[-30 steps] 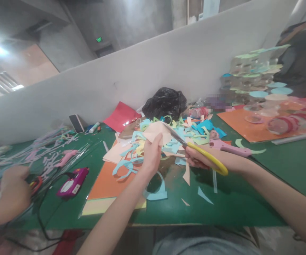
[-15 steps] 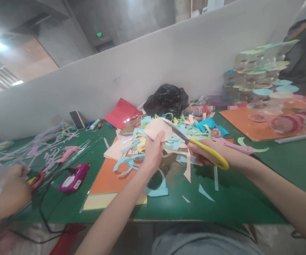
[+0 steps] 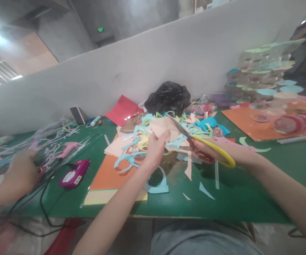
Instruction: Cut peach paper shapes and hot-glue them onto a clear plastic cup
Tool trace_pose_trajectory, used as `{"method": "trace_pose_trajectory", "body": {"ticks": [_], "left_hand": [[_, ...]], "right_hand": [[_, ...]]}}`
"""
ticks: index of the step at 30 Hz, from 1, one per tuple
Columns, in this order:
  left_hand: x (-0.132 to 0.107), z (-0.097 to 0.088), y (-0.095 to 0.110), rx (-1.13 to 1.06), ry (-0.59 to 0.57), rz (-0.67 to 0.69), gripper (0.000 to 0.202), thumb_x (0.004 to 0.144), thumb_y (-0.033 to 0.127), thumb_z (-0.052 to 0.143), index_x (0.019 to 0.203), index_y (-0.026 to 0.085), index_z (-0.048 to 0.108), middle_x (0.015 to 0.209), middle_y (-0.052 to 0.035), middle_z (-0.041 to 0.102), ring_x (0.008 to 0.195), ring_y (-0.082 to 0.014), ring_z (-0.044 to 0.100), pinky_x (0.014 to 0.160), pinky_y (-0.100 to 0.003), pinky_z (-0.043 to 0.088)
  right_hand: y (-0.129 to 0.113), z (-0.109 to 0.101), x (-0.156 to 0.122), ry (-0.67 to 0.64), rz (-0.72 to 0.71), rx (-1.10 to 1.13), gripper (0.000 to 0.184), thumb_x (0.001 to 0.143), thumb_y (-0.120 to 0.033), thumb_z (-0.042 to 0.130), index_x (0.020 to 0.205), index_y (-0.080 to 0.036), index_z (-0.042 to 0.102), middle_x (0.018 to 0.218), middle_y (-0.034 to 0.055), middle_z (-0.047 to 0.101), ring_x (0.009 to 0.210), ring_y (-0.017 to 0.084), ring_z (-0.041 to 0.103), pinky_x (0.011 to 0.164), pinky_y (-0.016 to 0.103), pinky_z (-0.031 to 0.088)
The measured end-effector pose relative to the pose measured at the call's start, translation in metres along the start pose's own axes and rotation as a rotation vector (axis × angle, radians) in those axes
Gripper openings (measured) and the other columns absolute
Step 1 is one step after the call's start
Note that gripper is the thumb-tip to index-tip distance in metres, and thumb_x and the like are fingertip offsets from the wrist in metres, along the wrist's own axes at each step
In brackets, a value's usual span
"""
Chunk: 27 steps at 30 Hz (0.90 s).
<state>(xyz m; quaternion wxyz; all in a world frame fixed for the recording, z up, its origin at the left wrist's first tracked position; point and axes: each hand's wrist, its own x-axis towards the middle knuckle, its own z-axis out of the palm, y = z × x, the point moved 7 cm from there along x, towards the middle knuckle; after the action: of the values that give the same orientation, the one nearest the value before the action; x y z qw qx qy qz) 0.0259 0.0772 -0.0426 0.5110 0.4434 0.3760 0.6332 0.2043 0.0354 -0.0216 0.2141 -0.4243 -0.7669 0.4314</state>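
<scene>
My left hand point(image 3: 156, 148) pinches a piece of pale peach paper point(image 3: 161, 126) between thumb and fingers, above a heap of scraps. In my right hand point(image 3: 202, 152) are scissors with yellow handles point(image 3: 213, 147), my fingers closed round the grips. Their metal blades point(image 3: 179, 125) point up and left, lying along the right side of the peach paper. Whether the blades are apart is hard to make out. Beneath both hands spreads a pile of cut paper scraps point(image 3: 142, 141), blue, green, yellow and peach.
A co-worker's hand point(image 3: 27, 163) is at the left, near a pink glue gun point(image 3: 69, 148) and a magenta box point(image 3: 74, 173) with a black cable. Behind the scraps sits a black plastic bag point(image 3: 167, 97). Stacked clear cups with paper discs point(image 3: 266, 67) stand at the right on orange card.
The peach paper and both my hands have shifted slightly right in view; the paper is tilted differently against the blades. The co-worker's hand at the left has moved right and up.
</scene>
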Motion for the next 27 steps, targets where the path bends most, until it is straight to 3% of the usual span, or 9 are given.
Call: {"method": "trace_pose_trajectory", "body": {"ticks": [3, 9, 17, 22, 27], "left_hand": [[-0.001, 0.003, 0.002, -0.004, -0.025, 0.003, 0.040, 0.075, 0.034, 0.075, 0.111, 0.019, 0.067, 0.109, -0.0080, 0.074, 0.106, -0.0241, 0.067, 0.096, -0.035, 0.050], [-0.003, 0.005, 0.005, -0.112, 0.005, -0.041, 0.044, 0.075, 0.030, 0.074, 0.116, 0.020, 0.065, 0.112, -0.0079, 0.072, 0.110, -0.0241, 0.066, 0.098, -0.038, 0.049], [-0.003, 0.001, 0.009, -0.202, 0.068, 0.008, 0.046, 0.077, 0.029, 0.074, 0.120, 0.023, 0.061, 0.128, -0.0090, 0.064, 0.131, -0.0244, 0.052, 0.108, -0.039, 0.044], [-0.003, 0.001, 0.008, -0.103, 0.047, 0.044, 0.047, 0.079, 0.035, 0.072, 0.122, 0.022, 0.061, 0.126, -0.0100, 0.066, 0.125, -0.0255, 0.057, 0.104, -0.039, 0.047], [-0.001, -0.003, 0.004, 0.064, 0.029, 0.068, 0.044, 0.083, 0.044, 0.067, 0.119, 0.018, 0.064, 0.121, -0.0106, 0.068, 0.117, -0.0250, 0.061, 0.100, -0.038, 0.048]], "right_hand": [[0.006, 0.008, 0.005, -0.131, 0.012, 0.075, 0.049, 0.094, -0.064, 0.035, 0.077, -0.022, 0.053, 0.061, -0.0014, 0.049, 0.057, 0.013, 0.046, 0.053, 0.027, 0.039], [0.026, 0.010, 0.013, -0.086, 0.115, 0.177, 0.049, 0.085, -0.070, 0.048, 0.080, -0.021, 0.049, 0.060, -0.0037, 0.053, 0.046, 0.010, 0.045, 0.046, 0.023, 0.035], [0.006, 0.008, 0.001, -0.095, 0.116, 0.094, 0.050, 0.091, -0.067, 0.039, 0.083, -0.020, 0.054, 0.059, -0.0033, 0.049, 0.054, 0.011, 0.045, 0.053, 0.025, 0.036], [0.004, 0.011, 0.000, -0.159, 0.061, 0.068, 0.047, 0.095, -0.065, 0.032, 0.083, -0.022, 0.049, 0.067, -0.0031, 0.043, 0.062, 0.013, 0.039, 0.058, 0.029, 0.034], [0.010, 0.011, 0.004, -0.126, 0.046, 0.081, 0.049, 0.092, -0.068, 0.034, 0.082, -0.022, 0.050, 0.065, -0.0037, 0.045, 0.060, 0.013, 0.043, 0.058, 0.028, 0.036]]}}
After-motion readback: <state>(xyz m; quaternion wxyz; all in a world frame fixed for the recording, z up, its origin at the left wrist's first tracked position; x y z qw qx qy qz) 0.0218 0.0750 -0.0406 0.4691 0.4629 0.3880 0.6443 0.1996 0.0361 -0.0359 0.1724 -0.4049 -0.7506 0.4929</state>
